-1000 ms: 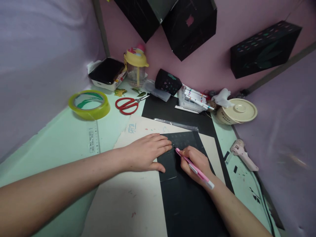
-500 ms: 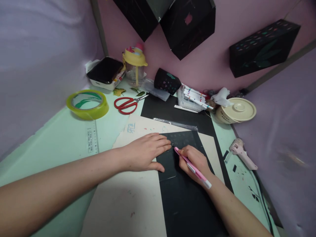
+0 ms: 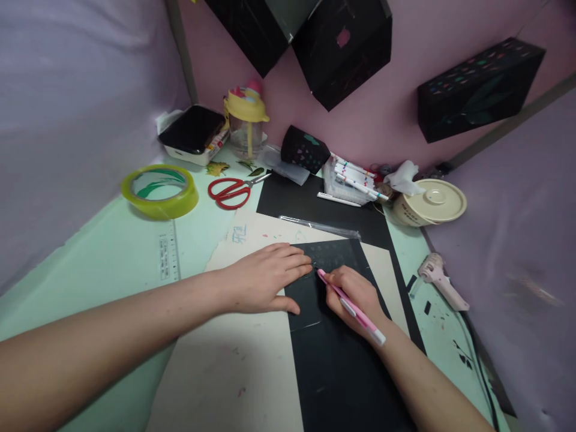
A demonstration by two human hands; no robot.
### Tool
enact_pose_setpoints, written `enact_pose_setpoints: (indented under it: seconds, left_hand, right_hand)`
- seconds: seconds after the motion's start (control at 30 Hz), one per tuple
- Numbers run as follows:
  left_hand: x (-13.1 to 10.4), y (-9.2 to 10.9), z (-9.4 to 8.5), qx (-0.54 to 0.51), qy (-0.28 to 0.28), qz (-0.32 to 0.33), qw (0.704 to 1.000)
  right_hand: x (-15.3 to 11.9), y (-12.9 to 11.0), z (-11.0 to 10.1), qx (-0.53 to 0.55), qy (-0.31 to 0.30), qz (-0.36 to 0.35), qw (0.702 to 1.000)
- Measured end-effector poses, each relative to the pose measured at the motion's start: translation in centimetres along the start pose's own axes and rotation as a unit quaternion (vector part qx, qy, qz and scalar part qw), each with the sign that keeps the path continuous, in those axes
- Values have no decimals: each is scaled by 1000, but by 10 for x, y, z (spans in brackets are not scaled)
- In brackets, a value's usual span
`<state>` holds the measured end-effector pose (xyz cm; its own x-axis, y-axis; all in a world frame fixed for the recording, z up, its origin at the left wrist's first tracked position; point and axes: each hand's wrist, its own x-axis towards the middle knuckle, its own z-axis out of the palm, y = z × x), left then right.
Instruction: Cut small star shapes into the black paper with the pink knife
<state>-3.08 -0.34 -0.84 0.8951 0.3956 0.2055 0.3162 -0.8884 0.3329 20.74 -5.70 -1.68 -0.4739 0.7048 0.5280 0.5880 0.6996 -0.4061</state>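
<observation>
My left hand [image 3: 265, 279] lies flat, fingers stretched out, across the white sheet [image 3: 225, 372] and the edge of the black card [image 3: 346, 372]. Its fingertips press on the card's upper part, where faint marks show. My right hand [image 3: 355, 294] is closed around a slim pink pen-shaped tool [image 3: 353, 307] with a white end and a clip. The tool's tip meets the card just right of my left fingertips. Whether it is a pen or a craft knife, I cannot tell.
Red-handled scissors [image 3: 230, 193], yellow-green tape [image 3: 162, 207] and a clear ruler [image 3: 170, 252] lie left. A bottle [image 3: 246, 123], markers [image 3: 355, 177] and a lidded bowl [image 3: 429, 204] stand behind. On the right lies a glue gun [image 3: 443, 282] with its cord. Black boxes [image 3: 344, 54] hang overhead.
</observation>
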Motion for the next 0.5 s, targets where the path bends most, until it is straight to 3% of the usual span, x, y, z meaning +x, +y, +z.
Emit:
enact_pose_setpoints:
  seconds: [0.17,0.37,0.5]
  left_hand:
    - [1,0,0,5,-3,0,1000]
    - [1,0,0,11,3,2,1000]
    - [1,1,0,7,3,1,1000]
  right_hand:
    - [-1,-1,-2,12,1,19,1000]
    - [-5,0,-4,62,61,175,981]
    - [-5,1,-4,56,56,222,972]
